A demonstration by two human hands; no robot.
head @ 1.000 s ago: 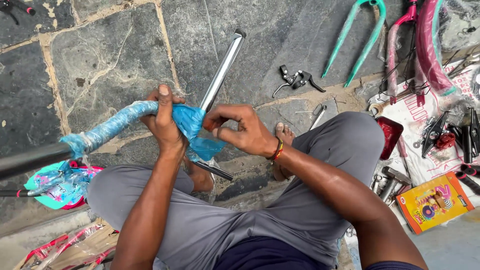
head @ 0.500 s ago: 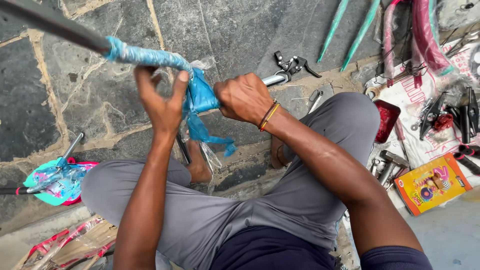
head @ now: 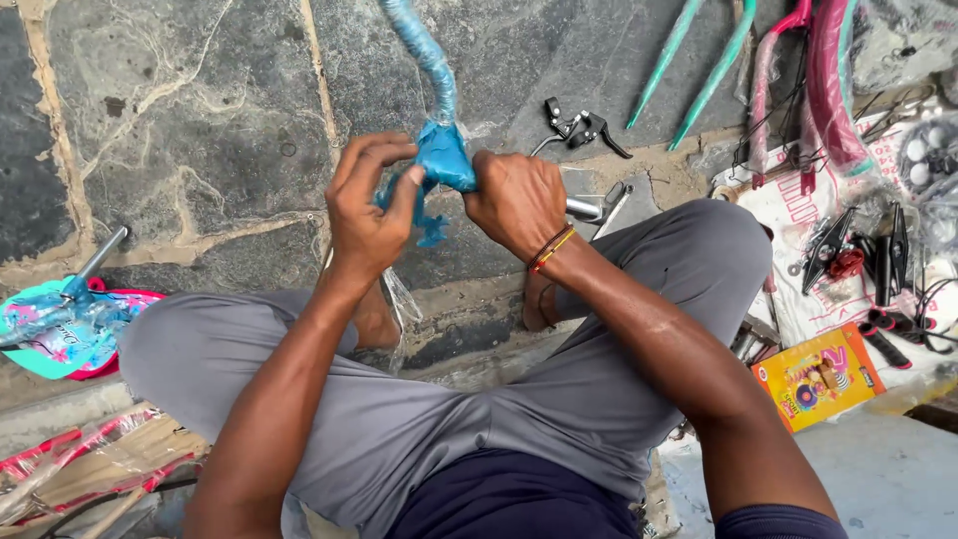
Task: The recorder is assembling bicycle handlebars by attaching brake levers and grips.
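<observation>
Floor: stone slabs (head: 180, 130) with pale joints fill the background; we sit on them with our knees spread, in grey trousers (head: 559, 399).
Frame parts: at the top right we see a teal fork (head: 689, 70) and pink tubes (head: 823, 90) lying on the stone, well apart from our hands.
Wrapped tube: a long tube in blue plastic wrap (head: 424, 50) runs from the top edge down to our hands, between our knees; a bare metal end (head: 589, 209) shows just past our right hand.
Left hand: our left hand (head: 369, 205) is closed on the loose, bunched blue wrap at the tube's lower end, thumb pressed against it.
Right hand: our right hand (head: 519, 200) is clamped around the tube right beside the left, so our hands sit close together; a thread band circles the wrist.
Left side: a turquoise and pink packet (head: 55, 334) lies by our left knee.
Right side: an orange box (head: 818, 374) lies by our right knee, with black small parts (head: 878, 260) on white sheeting behind it.
Small part: a black brake lever (head: 584, 128) rests on the stone just beyond our hands.
</observation>
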